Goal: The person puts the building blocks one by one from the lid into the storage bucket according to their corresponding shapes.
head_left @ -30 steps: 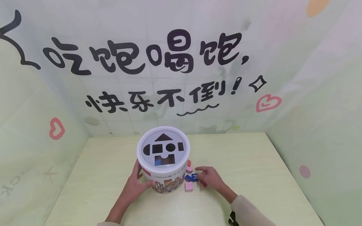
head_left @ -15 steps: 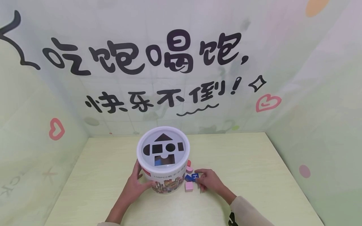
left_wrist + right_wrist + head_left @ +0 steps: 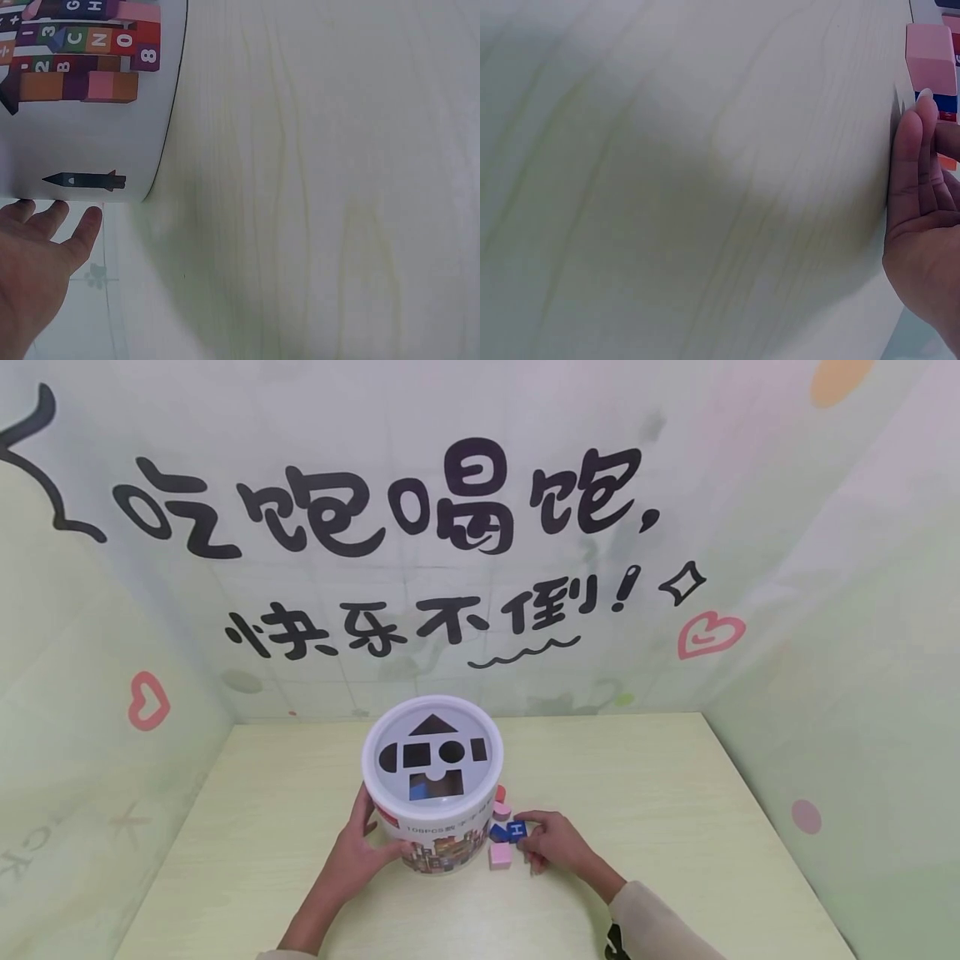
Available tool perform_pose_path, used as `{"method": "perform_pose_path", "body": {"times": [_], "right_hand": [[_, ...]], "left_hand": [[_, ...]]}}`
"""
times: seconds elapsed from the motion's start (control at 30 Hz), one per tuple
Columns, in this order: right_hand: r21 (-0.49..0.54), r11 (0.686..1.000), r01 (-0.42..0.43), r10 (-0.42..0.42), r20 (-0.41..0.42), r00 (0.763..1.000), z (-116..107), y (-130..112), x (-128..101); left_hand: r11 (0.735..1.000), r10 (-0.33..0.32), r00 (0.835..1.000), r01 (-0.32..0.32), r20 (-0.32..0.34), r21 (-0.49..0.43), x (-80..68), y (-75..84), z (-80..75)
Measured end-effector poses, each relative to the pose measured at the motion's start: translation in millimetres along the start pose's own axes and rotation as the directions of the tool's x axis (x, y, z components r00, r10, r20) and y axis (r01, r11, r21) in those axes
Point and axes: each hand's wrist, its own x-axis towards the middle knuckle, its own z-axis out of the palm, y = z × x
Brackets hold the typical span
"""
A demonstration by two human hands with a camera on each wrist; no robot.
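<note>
A white round shape-sorter bucket (image 3: 450,810) stands upright, its lid pierced by several shaped holes. My left hand (image 3: 358,852) holds it from the left, thumb at the front and fingers round the side. The left wrist view shows my left hand (image 3: 37,262) against the printed wall of the bucket (image 3: 82,142). Right of the bucket, my right hand (image 3: 555,843) pinches a blue block (image 3: 517,832) marked H on the table. Another blue block (image 3: 498,833) lies beside it. In the right wrist view, my right hand (image 3: 922,187) is near a pink block (image 3: 930,56).
A pink cube (image 3: 500,856) sits in front of the blue blocks. Behind them lie a pink rounded block (image 3: 502,811) and a red block (image 3: 500,793), close against the bucket. The pale wooden table (image 3: 637,777) ends at printed wall panels (image 3: 480,685).
My right hand has turned the blue block, so that its upper face now shows H where E showed before. The left hand and the bucket have stayed in place.
</note>
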Motion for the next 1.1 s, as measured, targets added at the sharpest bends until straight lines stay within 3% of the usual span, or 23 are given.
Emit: {"method": "perform_pose_path", "body": {"times": [0.67, 1.1], "right_hand": [[0.011, 1.0, -0.003, 0.003, 0.019, 1.0, -1, -2, -1], [0.082, 0.996, 0.018, -0.023, 0.058, 0.998, -6, -13, -6]], "left_hand": [[1.0, -0.009, 1.0, 0.009, 0.006, 0.006, -1.6, 0.2, 0.5], [1.0, -0.011, 1.0, 0.011, 0.002, 0.005, -0.7, -2.0, 0.4]]}}
